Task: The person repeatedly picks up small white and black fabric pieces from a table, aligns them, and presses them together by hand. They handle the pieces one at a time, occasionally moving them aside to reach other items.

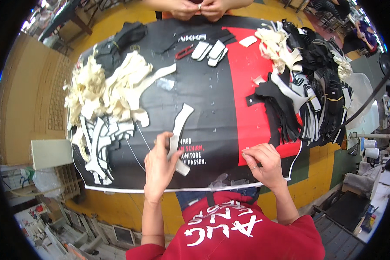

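My left hand (158,164) is closed on a curved white fabric piece (183,117) over the near middle of the table. The piece's wider far end sticks out beyond my fingers, and a short end shows below my thumb. My right hand (264,162) hovers at the near right, over the red part of the table cover. Its fingers are curled with thumb and forefinger close together; whether anything tiny is between them I cannot make out. Left of my left hand lies a heap of white pieces with black edges (102,145).
Cream fabric pieces (123,84) are heaped at the left, with dark pieces (121,43) behind. Bundled black and white pieces (325,82) cover the right side. Small white pads (216,53) and a red tool (185,52) lie at the far middle. Across the table are another person's hands (199,8).
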`<action>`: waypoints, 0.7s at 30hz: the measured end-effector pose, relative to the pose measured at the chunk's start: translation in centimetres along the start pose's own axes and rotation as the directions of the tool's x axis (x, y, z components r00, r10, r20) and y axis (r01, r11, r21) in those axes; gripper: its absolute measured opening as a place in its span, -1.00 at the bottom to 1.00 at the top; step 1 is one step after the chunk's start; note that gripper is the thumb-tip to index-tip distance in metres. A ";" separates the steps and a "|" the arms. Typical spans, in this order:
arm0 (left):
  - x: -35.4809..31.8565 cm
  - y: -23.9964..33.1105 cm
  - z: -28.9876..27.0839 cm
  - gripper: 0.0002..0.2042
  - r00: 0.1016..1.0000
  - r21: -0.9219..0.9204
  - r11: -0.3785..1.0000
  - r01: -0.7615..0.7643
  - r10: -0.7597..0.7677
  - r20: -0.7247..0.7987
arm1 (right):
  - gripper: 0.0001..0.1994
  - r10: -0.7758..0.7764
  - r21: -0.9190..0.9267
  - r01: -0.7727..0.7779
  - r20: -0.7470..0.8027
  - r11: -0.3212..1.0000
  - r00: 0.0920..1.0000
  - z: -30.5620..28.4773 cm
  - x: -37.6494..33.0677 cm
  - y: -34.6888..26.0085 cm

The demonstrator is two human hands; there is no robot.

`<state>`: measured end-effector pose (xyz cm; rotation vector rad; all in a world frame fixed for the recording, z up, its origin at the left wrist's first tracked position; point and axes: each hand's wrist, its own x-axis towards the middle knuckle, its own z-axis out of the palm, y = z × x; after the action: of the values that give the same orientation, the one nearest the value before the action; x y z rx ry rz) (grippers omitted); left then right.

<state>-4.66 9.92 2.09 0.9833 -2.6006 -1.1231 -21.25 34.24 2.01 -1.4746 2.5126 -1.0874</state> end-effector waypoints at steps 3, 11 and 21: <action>-1.3 -1.0 -2.3 -0.51 0.990 0.073 0.997 -0.024 0.033 -0.134 | -0.91 0.004 -0.071 -0.010 -0.078 0.997 0.997 -0.7 1.4 1.1; -4.7 -8.9 -14.8 -0.38 0.855 0.194 0.948 0.252 -0.125 -0.503 | -0.88 -0.044 -0.188 0.028 -0.081 0.982 0.996 -0.3 4.5 1.9; -2.1 -5.8 -6.2 -0.47 0.900 0.353 0.935 0.017 0.140 -0.414 | -0.55 0.275 -0.454 -0.409 -0.333 0.791 0.902 -3.7 4.8 7.4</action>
<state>2.29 4.54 2.74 1.0573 -2.4682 -0.3614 -30.84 34.82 1.98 -0.8972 3.2700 -0.5894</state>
